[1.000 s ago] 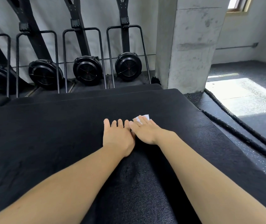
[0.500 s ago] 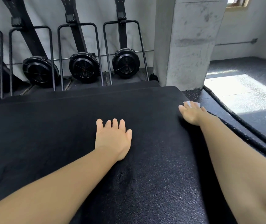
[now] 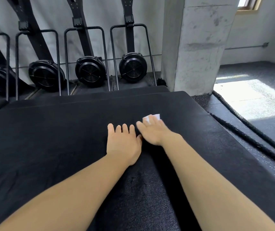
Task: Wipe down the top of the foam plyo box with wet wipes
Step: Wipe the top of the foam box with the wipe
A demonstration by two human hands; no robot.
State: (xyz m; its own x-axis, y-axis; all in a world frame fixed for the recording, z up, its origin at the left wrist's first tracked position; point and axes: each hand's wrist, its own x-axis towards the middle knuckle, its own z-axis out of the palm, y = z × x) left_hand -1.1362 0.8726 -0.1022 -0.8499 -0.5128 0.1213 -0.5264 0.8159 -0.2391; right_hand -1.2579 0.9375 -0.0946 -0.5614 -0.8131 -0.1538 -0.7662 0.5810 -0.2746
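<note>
Pressing wet wipe [image 3: 152, 117] flat on plyo box top [image 3: 63, 140], right hand [image 3: 151, 133].

left hand [image 3: 123, 145]: bare, with rounded fingertips [image 3: 110, 127]. right hand [image 3: 151, 132]: bare, outline slightly blurred. behind each hand a bare wrist joins a bare forearm. left forearm [image 3: 66, 194] and right forearm [image 3: 208, 180] widen away from the hands and reach the lower frame edge uncovered.

black plyo box [image 3: 66, 147], white wipe [image 3: 152, 117], grey concrete pillar [image 3: 198, 39], speckled floor [image 3: 267, 172]
</note>
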